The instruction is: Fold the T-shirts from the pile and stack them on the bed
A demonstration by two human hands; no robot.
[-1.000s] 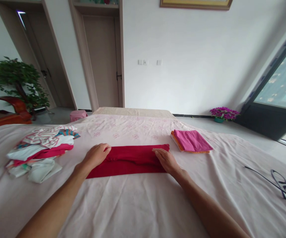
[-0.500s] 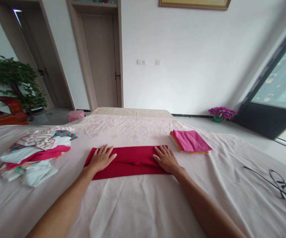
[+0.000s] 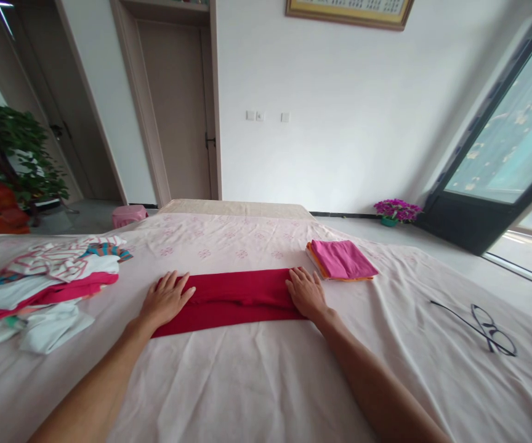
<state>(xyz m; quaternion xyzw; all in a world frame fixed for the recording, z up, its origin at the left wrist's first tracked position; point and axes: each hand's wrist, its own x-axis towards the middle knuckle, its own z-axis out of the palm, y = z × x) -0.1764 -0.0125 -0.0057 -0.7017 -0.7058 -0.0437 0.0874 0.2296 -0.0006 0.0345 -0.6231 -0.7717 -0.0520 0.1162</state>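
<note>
A long red cloth (image 3: 236, 298), folded into a narrow strip, lies across the pale pink sheet (image 3: 257, 381) of the bed in front of me. My left hand (image 3: 167, 298) rests flat on its left end, fingers stretched out and open. My right hand (image 3: 305, 292) lies flat on its right end, fingers also spread. Neither hand grips anything.
A loose pile of striped, white and pink clothes (image 3: 44, 286) sits at the left. A folded pink cloth on an orange one (image 3: 340, 259) lies just right of my right hand. A dark printed motif (image 3: 487, 323) marks the sheet at right. Doors, a plant and a glass door stand beyond.
My hands went from curled at the cloth's ends to flat on it, smoothing the strip. The view has shifted slightly to the right.
</note>
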